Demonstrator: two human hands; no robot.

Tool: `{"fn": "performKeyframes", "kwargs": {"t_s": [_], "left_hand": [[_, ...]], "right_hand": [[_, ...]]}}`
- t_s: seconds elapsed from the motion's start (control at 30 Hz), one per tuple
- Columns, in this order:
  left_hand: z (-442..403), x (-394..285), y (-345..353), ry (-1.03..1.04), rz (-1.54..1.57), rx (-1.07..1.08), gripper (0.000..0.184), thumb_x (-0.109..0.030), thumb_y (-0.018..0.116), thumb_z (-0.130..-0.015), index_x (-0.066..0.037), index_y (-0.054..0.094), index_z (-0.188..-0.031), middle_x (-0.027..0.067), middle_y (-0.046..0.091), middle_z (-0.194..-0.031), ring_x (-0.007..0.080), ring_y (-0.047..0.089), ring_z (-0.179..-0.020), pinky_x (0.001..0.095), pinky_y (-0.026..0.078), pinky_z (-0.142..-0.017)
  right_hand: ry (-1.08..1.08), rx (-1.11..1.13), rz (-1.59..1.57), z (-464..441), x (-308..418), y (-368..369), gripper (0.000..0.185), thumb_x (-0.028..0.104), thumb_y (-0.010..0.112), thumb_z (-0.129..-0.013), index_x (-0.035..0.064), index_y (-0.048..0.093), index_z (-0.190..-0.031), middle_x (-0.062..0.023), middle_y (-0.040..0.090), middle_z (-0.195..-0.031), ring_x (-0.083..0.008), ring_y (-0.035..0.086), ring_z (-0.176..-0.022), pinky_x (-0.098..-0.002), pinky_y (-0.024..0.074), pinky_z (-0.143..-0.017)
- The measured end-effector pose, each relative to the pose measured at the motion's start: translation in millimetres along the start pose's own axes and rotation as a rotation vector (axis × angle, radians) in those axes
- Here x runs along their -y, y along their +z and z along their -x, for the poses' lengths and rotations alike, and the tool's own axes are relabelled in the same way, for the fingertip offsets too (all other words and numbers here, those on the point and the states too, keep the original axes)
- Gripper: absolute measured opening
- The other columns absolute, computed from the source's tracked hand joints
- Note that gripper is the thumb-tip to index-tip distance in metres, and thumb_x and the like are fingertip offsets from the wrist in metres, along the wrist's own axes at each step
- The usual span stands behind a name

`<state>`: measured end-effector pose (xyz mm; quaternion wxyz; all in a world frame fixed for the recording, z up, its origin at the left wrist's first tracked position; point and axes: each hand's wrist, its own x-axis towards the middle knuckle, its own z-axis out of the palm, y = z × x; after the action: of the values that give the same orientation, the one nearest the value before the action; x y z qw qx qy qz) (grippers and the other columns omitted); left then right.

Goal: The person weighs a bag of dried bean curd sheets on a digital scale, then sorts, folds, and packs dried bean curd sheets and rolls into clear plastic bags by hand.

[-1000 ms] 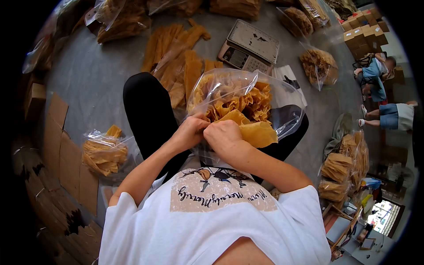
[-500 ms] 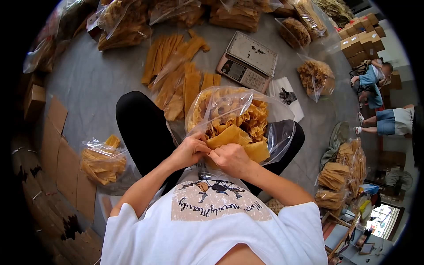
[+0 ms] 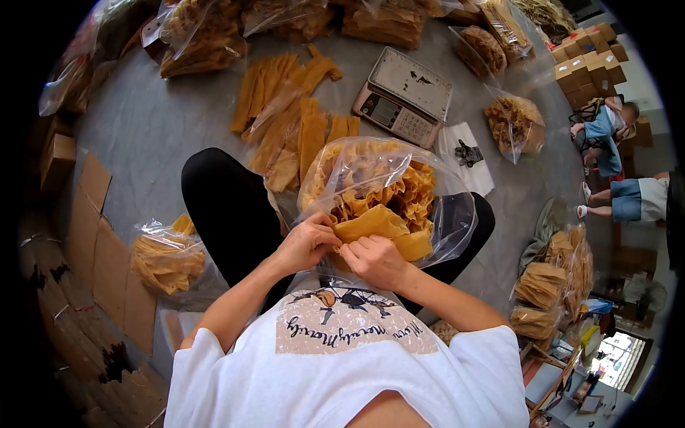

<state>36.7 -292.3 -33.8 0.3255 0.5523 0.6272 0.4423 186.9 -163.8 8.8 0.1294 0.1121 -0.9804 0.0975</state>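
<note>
Between my knees rests a clear plastic bag (image 3: pixel 457 221) filled with ruffled, yellow-brown dried sheets (image 3: pixel 389 189). A smoother, folded yellow sheet (image 3: pixel 374 222) lies across the near side of the bag's contents. My left hand (image 3: pixel 312 242) is closed at this sheet's near left edge, thumb and fingers pinched together. Right beside it, my right hand (image 3: pixel 372 258) is closed with curled fingers on the same near edge. The fingertips of both hands almost meet. Exactly what lies between them is partly hidden.
Beyond the bag lie loose flat yellow strips (image 3: pixel 285 121) and a digital scale (image 3: pixel 403 96). Black clips (image 3: pixel 467 153) rest on a white sheet. Filled bags stand at left (image 3: pixel 168 260) and right (image 3: pixel 515 125). Cardboard (image 3: pixel 100 250) lies left. Two people (image 3: pixel 628 200) are at far right.
The view has shifted slightly. Both hands stay at the same near edge of the sheet, with only very small finger movement. The bag keeps its place between my knees.
</note>
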Motion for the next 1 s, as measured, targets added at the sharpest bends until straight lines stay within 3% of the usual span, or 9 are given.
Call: {"fn": "performKeyframes", "kwargs": {"t_s": [0.1, 0.17, 0.27, 0.6, 0.7, 0.83, 0.87, 0.97, 1.0], "left_hand": [[-5, -1, -3, 0.032, -0.066, 0.116, 0.016, 0.005, 0.067, -0.063, 0.000, 0.066, -0.078, 0.0116, 0.060, -0.084, 0.0276, 0.052, -0.091, 0.0349, 0.045, -0.080], [-7, -11, -5, 0.059, -0.098, 0.128, 0.016, 0.004, 0.067, -0.062, 0.000, 0.065, -0.077, 0.0112, 0.059, -0.082, 0.0283, 0.051, -0.091, 0.0355, 0.045, -0.080], [-5, -14, 1, 0.102, -0.211, 0.130, 0.018, 0.002, 0.067, -0.059, -0.001, 0.065, -0.076, 0.0092, 0.058, -0.079, 0.0283, 0.050, -0.090, 0.0359, 0.044, -0.079], [1, -6, 13, 0.175, -0.247, -0.067, 0.030, 0.007, 0.061, -0.048, -0.001, 0.069, -0.076, 0.0081, 0.055, -0.069, 0.0282, 0.051, -0.082, 0.0349, 0.044, -0.073], [4, -4, 12, 0.137, -0.278, -0.058, 0.028, 0.006, 0.061, -0.053, -0.003, 0.069, -0.077, 0.0068, 0.057, -0.074, 0.0279, 0.052, -0.084, 0.0345, 0.045, -0.077], [3, 10, 4, 0.060, -0.254, -0.143, 0.026, 0.011, 0.062, -0.054, 0.000, 0.069, -0.077, 0.0095, 0.060, -0.075, 0.0287, 0.054, -0.080, 0.0335, 0.047, -0.072], [3, 12, 1, 0.062, -0.259, -0.095, 0.023, 0.008, 0.064, -0.056, 0.000, 0.069, -0.076, 0.0096, 0.061, -0.077, 0.0286, 0.054, -0.081, 0.0339, 0.047, -0.073], [2, -4, -6, 0.054, -0.270, 0.016, 0.018, -0.001, 0.071, -0.061, -0.002, 0.069, -0.079, 0.0088, 0.062, -0.079, 0.0281, 0.055, -0.084, 0.0352, 0.047, -0.074], [1, -13, -7, 0.034, -0.319, 0.024, 0.019, -0.005, 0.074, -0.062, -0.003, 0.068, -0.079, 0.0084, 0.062, -0.079, 0.0277, 0.056, -0.083, 0.0350, 0.048, -0.074]], "right_hand": [[0.177, 0.214, -0.065, -15, 5, -7, 0.005, 0.011, 0.058, -0.070, 0.0066, 0.059, -0.071, -0.0048, 0.059, -0.064, -0.0179, 0.062, -0.061, -0.0286, 0.0470, -0.054], [0.345, 0.598, -0.124, -29, 7, -16, 0.011, 0.014, 0.059, -0.071, 0.0052, 0.064, -0.075, -0.0088, 0.064, -0.068, -0.0219, 0.065, -0.064, -0.0332, 0.0489, -0.055], [0.385, 0.681, -0.063, -36, 13, -6, 0.011, 0.015, 0.059, -0.071, 0.0079, 0.067, -0.069, -0.0113, 0.066, -0.068, -0.0226, 0.066, -0.066, -0.0335, 0.0502, -0.055], [0.183, 0.246, -0.048, 1, 9, 9, 0.009, 0.012, 0.058, -0.065, 0.0074, 0.063, -0.060, -0.0100, 0.062, -0.059, -0.0217, 0.062, -0.056, -0.0319, 0.0482, -0.052], [0.116, 0.180, -0.040, 8, 6, 9, 0.006, 0.012, 0.058, -0.065, 0.0072, 0.060, -0.064, -0.0067, 0.059, -0.060, -0.0192, 0.060, -0.058, -0.0299, 0.0471, -0.053], [0.071, 0.052, -0.080, 9, 20, -6, 0.005, 0.011, 0.058, -0.067, 0.0073, 0.054, -0.066, -0.0027, 0.052, -0.060, -0.0168, 0.056, -0.059, -0.0283, 0.0454, -0.052], [0.097, 0.007, -0.063, 10, 18, -11, 0.005, 0.010, 0.058, -0.068, 0.0076, 0.053, -0.067, -0.0019, 0.050, -0.059, -0.0164, 0.057, -0.059, -0.0276, 0.0447, -0.052], [0.218, 0.181, -0.030, 9, 5, -32, 0.012, 0.009, 0.060, -0.067, 0.0045, 0.060, -0.078, -0.0058, 0.056, -0.065, -0.0201, 0.058, -0.060, -0.0313, 0.0458, -0.054], [0.254, 0.115, -0.119, 4, 3, -40, 0.016, 0.007, 0.062, -0.066, 0.0040, 0.061, -0.081, -0.0070, 0.058, -0.067, -0.0224, 0.058, -0.060, -0.0329, 0.0460, -0.054]]}}
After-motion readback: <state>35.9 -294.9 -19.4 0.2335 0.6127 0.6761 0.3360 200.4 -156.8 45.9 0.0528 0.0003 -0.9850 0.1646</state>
